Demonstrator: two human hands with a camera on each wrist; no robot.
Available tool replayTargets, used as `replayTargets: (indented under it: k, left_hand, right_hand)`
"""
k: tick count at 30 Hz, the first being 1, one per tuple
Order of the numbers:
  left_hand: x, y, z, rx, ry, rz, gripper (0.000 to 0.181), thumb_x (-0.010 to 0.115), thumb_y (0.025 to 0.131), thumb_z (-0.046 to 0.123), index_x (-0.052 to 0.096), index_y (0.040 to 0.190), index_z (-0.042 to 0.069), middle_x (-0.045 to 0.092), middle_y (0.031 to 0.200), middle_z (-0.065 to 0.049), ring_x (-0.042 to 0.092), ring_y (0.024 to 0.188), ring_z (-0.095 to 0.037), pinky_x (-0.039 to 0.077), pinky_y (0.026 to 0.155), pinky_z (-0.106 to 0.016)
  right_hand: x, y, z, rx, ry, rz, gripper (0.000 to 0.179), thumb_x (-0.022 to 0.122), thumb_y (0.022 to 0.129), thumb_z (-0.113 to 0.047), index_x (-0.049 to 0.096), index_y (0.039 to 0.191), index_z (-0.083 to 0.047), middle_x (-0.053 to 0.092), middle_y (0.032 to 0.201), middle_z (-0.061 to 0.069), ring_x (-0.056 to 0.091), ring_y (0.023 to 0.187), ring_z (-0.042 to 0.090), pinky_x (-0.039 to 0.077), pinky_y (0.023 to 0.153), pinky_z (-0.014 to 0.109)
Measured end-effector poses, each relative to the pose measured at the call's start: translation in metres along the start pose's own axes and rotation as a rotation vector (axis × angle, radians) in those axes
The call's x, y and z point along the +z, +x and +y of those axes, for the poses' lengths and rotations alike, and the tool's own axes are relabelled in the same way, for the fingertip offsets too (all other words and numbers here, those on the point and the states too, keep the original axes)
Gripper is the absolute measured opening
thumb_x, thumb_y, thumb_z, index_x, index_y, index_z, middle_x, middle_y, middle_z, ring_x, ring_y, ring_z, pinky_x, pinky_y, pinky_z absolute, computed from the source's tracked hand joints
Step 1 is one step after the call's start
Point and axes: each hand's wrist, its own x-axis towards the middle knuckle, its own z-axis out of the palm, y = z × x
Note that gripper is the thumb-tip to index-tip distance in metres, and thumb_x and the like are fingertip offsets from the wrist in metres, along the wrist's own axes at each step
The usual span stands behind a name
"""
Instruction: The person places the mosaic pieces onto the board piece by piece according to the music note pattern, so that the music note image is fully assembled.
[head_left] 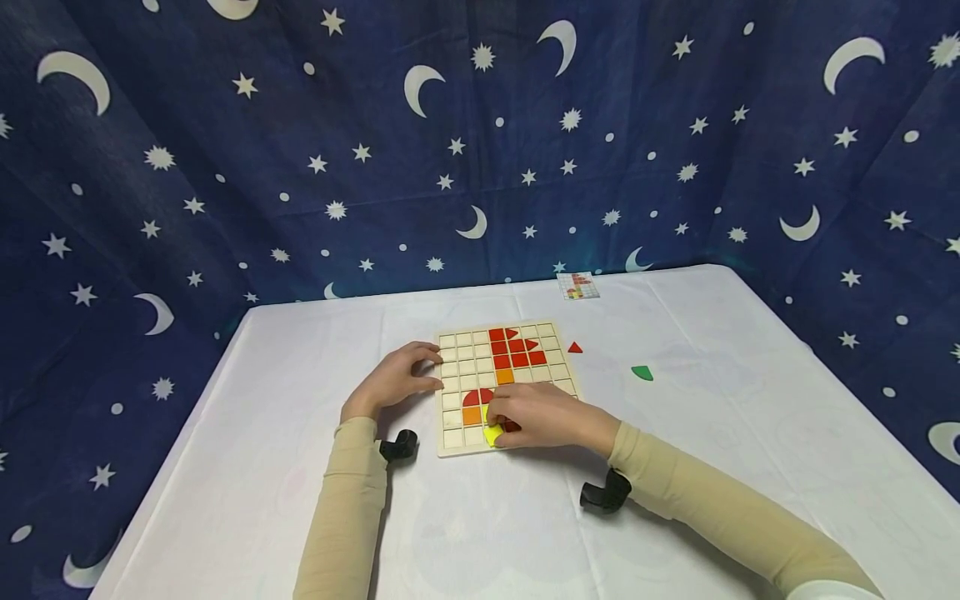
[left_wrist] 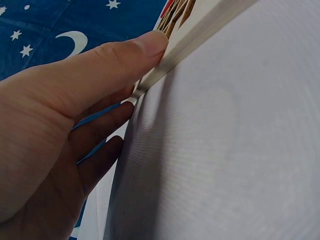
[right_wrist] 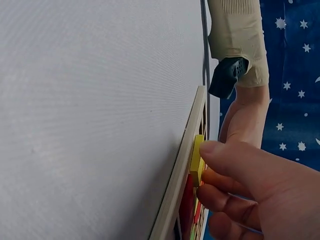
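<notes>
A pale wooden grid board [head_left: 465, 365] lies on the white table with flat coloured pieces in its cells. My left hand [head_left: 395, 379] rests at its left edge, thumb and fingers spread apart. The left wrist view has the thumb [left_wrist: 150, 45] touching the board's rim. Over the board's lower part, my right hand [head_left: 543, 415] pinches a yellow piece [right_wrist: 197, 162] between thumb and fingers; its full outline is partly covered. Red pieces [head_left: 517, 360] sit in the upper cells, an orange square [head_left: 505, 377] below them. Red rounded pieces [head_left: 472, 398] lie above another orange square [head_left: 471, 416].
To the board's right lie a loose red triangle [head_left: 575, 347] and a green rounded piece [head_left: 642, 372]. A printed pattern card [head_left: 578, 286] lies near the table's back edge. Behind the table hangs a dark blue curtain [head_left: 375, 108] with moons and stars.
</notes>
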Motion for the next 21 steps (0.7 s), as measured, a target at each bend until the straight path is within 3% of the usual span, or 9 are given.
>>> replayTargets:
  k: [21]
  left_hand:
    - [0.0005, 0.0004, -0.0020, -0.006, 0.000, -0.006, 0.043, 0.080, 0.083, 0.022, 0.066, 0.118, 0.004, 0.053, 0.140, -0.013, 0.043, 0.134, -0.031, 0.031, 0.115, -0.044]
  right_hand:
    - [0.0039, 0.0041, -0.0042, 0.044, 0.024, 0.000, 0.014, 0.072, 0.085, -0.024, 0.070, 0.096, -0.016, 0.053, 0.079, -0.007, 0.048, 0.069, 0.006, 0.042, 0.058, 0.018]
